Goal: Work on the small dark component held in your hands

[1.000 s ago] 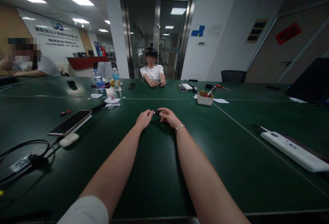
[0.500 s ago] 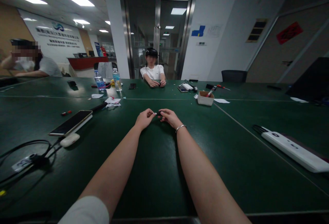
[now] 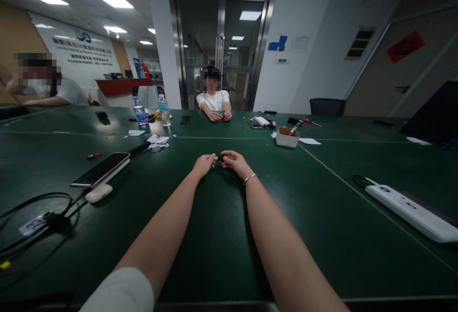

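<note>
Both hands meet over the green table (image 3: 222,235) around a small black piece with a silver end (image 3: 219,158). My left hand (image 3: 203,165) pinches the silver end between thumb and fingers. On the other side, my right hand (image 3: 236,163), with a silver bangle (image 3: 251,178) at its wrist, grips the black body. Fingers cover much of the piece, and its exact kind is too small to make out.
At left lie a phone (image 3: 102,169), a white rounded object (image 3: 99,193) and black cables (image 3: 53,221). A white power strip (image 3: 411,209) is at right. Farther off are a small box (image 3: 286,138), bottles (image 3: 163,111) and a seated person (image 3: 213,99).
My left hand has shifted slightly to the right, its fingers pressed closer together at the silver end. My right hand stays almost still. The whole view has drifted a little.
</note>
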`<state>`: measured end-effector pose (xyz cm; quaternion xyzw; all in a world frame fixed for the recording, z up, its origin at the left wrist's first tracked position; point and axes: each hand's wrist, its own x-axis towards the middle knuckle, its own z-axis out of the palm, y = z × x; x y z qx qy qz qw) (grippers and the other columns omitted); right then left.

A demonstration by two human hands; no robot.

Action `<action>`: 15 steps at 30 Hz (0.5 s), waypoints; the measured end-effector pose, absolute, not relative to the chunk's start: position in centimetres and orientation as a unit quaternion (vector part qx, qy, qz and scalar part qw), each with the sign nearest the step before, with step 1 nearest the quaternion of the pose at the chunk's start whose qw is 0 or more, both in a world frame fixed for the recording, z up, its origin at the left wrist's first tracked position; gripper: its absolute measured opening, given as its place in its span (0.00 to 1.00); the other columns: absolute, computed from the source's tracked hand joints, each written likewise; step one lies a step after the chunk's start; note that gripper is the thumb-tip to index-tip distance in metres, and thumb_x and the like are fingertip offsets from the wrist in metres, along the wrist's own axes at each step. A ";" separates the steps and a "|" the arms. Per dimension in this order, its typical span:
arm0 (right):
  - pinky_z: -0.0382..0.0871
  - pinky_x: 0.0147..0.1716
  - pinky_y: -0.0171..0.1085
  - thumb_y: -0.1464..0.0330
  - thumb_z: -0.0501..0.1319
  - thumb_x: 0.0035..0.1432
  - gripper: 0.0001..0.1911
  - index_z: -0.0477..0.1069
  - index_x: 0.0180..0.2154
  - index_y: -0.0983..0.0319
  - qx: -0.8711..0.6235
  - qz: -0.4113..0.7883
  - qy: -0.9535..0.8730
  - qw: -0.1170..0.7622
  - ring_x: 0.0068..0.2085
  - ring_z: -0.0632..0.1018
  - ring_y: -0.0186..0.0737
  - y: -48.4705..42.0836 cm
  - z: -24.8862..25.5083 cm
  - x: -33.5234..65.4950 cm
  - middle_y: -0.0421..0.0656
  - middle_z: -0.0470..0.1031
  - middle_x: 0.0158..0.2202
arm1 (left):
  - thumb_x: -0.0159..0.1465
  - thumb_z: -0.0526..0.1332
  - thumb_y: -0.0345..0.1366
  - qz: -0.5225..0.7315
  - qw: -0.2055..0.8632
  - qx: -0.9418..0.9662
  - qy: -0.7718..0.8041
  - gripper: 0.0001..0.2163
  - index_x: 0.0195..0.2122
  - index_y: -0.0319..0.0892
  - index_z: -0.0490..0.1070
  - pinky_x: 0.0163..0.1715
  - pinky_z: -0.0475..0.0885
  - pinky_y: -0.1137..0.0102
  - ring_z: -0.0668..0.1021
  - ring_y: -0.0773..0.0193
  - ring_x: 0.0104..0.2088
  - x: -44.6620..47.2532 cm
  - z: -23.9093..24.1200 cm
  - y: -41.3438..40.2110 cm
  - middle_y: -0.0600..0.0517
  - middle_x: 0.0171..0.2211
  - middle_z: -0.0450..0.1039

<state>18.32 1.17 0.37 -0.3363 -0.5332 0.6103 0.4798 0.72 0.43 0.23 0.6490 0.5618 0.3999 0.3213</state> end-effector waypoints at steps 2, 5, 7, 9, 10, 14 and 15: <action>0.74 0.27 0.30 0.73 0.68 0.48 0.14 0.72 0.39 0.62 -0.333 0.608 -0.537 0.480 0.28 0.78 0.31 1.1 0.4 18.3 0.40 0.77 0.29 | 0.61 0.50 0.49 0.407 0.340 0.632 0.565 0.19 0.21 0.42 0.67 0.27 0.64 0.70 0.71 0.65 0.21 0.8 0.2 0.6 0.53 0.19 0.69; 0.73 0.27 0.30 0.72 0.68 0.47 0.15 0.71 0.40 0.61 -0.323 0.604 -0.549 0.480 0.30 0.78 0.33 1.0 0.4 18.3 0.40 0.76 0.31 | 0.61 0.50 0.49 0.414 0.361 0.610 0.571 0.20 0.20 0.41 0.66 0.27 0.63 0.70 0.69 0.66 0.20 1.1 0.3 0.8 0.53 0.17 0.67; 0.73 0.27 0.30 0.71 0.69 0.47 0.16 0.71 0.40 0.60 -0.317 0.601 -0.554 0.481 0.32 0.79 0.34 0.9 0.5 18.3 0.40 0.76 0.31 | 0.62 0.49 0.49 0.415 0.373 0.595 0.578 0.20 0.20 0.41 0.66 0.26 0.63 0.70 0.68 0.66 0.19 1.2 0.4 0.8 0.53 0.16 0.65; 0.73 0.27 0.29 0.70 0.69 0.46 0.17 0.71 0.40 0.60 -0.313 0.600 -0.556 0.483 0.33 0.79 0.34 0.7 0.6 18.3 0.40 0.76 0.32 | 0.62 0.49 0.48 0.414 0.385 0.580 0.587 0.20 0.20 0.41 0.66 0.26 0.63 0.70 0.68 0.66 0.18 1.4 0.6 0.9 0.54 0.15 0.64; 0.73 0.27 0.29 0.70 0.69 0.46 0.17 0.71 0.40 0.60 -0.310 0.599 -0.557 0.485 0.34 0.79 0.34 0.7 0.6 18.2 0.40 0.76 0.33 | 0.62 0.49 0.48 0.413 0.390 0.572 0.591 0.20 0.20 0.41 0.66 0.25 0.63 0.70 0.68 0.66 0.18 1.5 0.7 0.8 0.54 0.15 0.64; 0.73 0.27 0.29 0.68 0.69 0.46 0.18 0.71 0.41 0.59 -0.302 0.594 -0.564 0.487 0.36 0.79 0.35 0.6 0.6 18.1 0.40 0.76 0.34 | 0.63 0.48 0.49 0.406 0.385 0.565 0.606 0.20 0.21 0.41 0.66 0.25 0.62 0.70 0.68 0.66 0.19 1.6 1.0 0.5 0.53 0.17 0.66; 0.73 0.27 0.29 0.68 0.69 0.46 0.18 0.71 0.41 0.60 -0.303 0.594 -0.564 0.487 0.36 0.79 0.36 0.6 0.5 18.1 0.40 0.76 0.34 | 0.63 0.47 0.49 0.402 0.375 0.575 0.606 0.21 0.21 0.41 0.66 0.25 0.62 0.70 0.68 0.66 0.19 1.6 1.1 0.3 0.52 0.18 0.67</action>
